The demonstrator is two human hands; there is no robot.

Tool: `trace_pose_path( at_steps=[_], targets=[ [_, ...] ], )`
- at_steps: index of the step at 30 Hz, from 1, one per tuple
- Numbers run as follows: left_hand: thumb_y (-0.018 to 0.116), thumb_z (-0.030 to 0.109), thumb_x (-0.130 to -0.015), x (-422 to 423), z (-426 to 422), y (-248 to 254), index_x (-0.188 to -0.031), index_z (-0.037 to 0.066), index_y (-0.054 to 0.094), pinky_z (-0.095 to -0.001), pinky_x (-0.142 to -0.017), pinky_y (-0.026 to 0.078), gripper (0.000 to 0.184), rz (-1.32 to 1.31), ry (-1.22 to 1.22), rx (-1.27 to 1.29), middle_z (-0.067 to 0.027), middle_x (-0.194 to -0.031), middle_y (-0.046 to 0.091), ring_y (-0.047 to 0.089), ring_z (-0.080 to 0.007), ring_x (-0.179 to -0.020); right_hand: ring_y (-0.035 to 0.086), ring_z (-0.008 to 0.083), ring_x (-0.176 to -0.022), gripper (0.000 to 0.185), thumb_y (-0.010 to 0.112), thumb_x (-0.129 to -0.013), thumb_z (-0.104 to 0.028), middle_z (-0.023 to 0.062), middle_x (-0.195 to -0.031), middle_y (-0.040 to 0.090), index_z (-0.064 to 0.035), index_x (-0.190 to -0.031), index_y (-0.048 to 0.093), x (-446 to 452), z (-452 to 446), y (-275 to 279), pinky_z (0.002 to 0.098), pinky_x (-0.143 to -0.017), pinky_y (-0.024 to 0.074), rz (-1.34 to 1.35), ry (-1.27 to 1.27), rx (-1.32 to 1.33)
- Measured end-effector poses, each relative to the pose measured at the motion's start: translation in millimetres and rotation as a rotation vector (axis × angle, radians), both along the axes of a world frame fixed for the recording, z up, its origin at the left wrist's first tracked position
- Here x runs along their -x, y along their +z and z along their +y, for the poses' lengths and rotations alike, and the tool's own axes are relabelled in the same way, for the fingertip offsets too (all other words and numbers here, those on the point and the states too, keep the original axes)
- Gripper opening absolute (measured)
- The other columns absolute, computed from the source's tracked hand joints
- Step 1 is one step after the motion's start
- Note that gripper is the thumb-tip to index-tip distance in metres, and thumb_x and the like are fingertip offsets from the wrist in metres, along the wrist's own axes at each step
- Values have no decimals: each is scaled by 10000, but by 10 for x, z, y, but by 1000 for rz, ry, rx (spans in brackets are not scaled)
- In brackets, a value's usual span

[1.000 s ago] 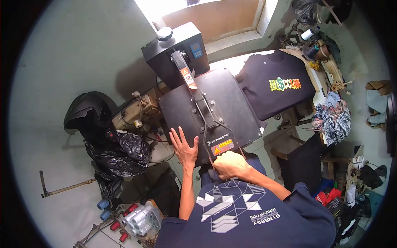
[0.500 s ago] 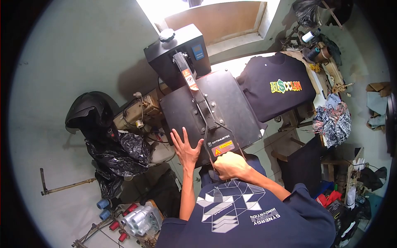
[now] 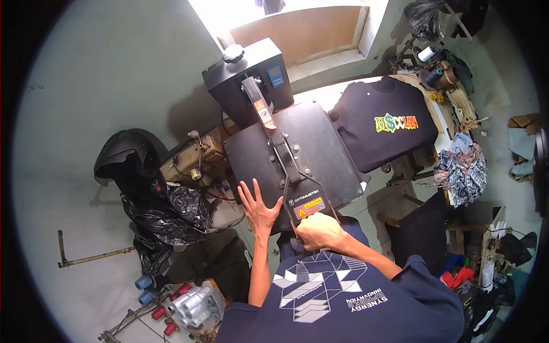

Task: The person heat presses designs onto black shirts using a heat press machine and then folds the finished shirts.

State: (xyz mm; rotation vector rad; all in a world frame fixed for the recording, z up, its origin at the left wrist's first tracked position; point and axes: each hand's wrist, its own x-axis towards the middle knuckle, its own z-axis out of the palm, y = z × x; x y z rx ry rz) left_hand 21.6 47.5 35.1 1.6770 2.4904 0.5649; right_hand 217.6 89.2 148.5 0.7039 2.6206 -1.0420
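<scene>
A black heat press (image 3: 246, 150) stands in front of me, its wide square top plate lowered. My left hand (image 3: 261, 214) lies on the plate's front left edge with fingers spread. My right hand (image 3: 320, 231) is wrapped round the front of the press handle (image 3: 318, 182), beside an orange and yellow caution label (image 3: 309, 208). Whatever lies beneath the plate is hidden. On the table right of the press lies a dark T-shirt (image 3: 386, 128) with a colourful printed front.
A black helmet (image 3: 128, 154) and black plastic bags (image 3: 166, 217) are at the left, beside a sewing machine (image 3: 197, 157). Thread cones (image 3: 194, 303) sit at lower left. A patterned cloth bundle (image 3: 462, 171) hangs at the table's right end, below another machine (image 3: 460, 106).
The camera view has shifted slightly, so the press and table appear a little lower. Both hands keep their places on the press, and the plate stays down.
</scene>
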Motion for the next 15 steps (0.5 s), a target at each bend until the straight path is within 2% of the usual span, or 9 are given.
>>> trace_pose_path(
  at_steps=[5,8,10,15],
  targets=[
    [797,567,-715,-3,-1,4,-1576,108,206,-513,-1164,268,1141,-22,20,10,-225,-1617,159,169,-412,-1485,679,382,-608,162,679,-639,-129,202,-663,665,17,-708,681,-8,-9,-23,446,-586,559,15,12,-8],
    [794,551,-724,11,-19,-39,-1583,97,159,-503,-1172,257,1161,-75,16,-75,-223,-1619,156,165,-402,-1488,681,384,-611,165,681,-644,-133,204,-665,666,19,-710,686,-13,-9,-4,447,-587,560,21,-3,-9],
    [760,557,-748,11,-17,-41,-1580,152,221,-538,-1132,314,1071,-10,9,-14,-206,-1627,148,164,-400,-1491,683,384,-617,176,685,-645,-142,206,-671,668,19,-716,693,-13,-7,-12,447,-594,561,23,10,-15],
    [715,589,-787,12,-19,-73,-1560,179,290,-555,-1122,321,973,52,-3,3,-210,-1625,152,170,-409,-1488,687,384,-631,184,689,-652,-152,212,-684,674,18,-724,700,-18,-4,32,446,-612,564,26,2,-17]
  ],
)
